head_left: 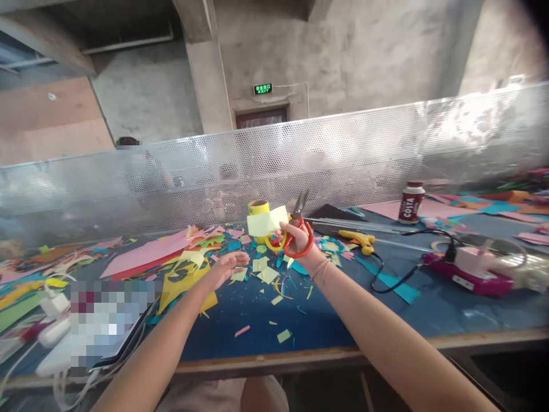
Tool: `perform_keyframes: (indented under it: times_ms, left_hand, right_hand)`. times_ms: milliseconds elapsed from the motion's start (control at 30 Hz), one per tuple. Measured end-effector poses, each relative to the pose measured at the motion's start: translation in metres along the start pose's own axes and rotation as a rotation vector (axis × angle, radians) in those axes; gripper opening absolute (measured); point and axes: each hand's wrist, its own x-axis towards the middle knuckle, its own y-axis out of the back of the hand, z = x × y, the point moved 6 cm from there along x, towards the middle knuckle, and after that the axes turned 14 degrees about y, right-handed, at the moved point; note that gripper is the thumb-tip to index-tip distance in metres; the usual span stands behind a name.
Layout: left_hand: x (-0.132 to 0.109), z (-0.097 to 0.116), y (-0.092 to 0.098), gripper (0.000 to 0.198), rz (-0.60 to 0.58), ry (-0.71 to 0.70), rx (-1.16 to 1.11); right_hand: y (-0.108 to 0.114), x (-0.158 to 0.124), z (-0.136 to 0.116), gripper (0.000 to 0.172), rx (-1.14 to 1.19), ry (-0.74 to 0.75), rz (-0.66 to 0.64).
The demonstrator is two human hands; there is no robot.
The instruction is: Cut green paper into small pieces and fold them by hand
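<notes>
My right hand [295, 236] is raised over the middle of the table, with its fingers through the orange-and-yellow handles of a pair of scissors [301, 205]. The blades point up and look slightly parted. Between that hand's fingertips is a piece of pale yellow paper [262, 222], partly covering a yellow roll of tape [259, 206] behind it. Lower and to the left, my left hand [227, 268] has its fingers stretched out and holds nothing. Beneath both hands lie pale yellow paper scraps [266, 273]. A yellow sheet with cut-out holes [182, 280] lies left of my left hand.
A tablet-like device [124, 332] with white cables lies at left, near pink paper sheets [148, 252]. To the right are a yellow glue gun [360, 240], a purple power strip [467, 277] and a dark red bottle [412, 203]. A perforated metal screen [364, 154] borders the table's back.
</notes>
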Motion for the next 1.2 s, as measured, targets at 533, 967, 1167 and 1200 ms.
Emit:
perform_keyframes:
  times_ms: [533,967,1167,1200]
  left_hand:
    - [0.009,0.015,0.004,0.045,0.297,-0.058,-0.3]
    - [0.01,0.024,0.012,0.024,0.582,-0.157,0.323]
    - [-0.007,0.041,0.042,0.021,0.922,-0.377,0.366]
    - [-0.008,0.042,0.045,0.021,0.947,-0.389,0.343]
  right_hand:
    - [0.017,-0.007,0.014,0.049,-0.355,-0.002,-0.096]
    - [0.048,0.005,-0.003,0.034,-0.837,0.213,-0.041]
    - [0.051,0.001,0.001,0.04,-1.239,0.133,-0.217]
    - [0.049,-0.001,0.003,0.041,-1.266,0.098,-0.252]
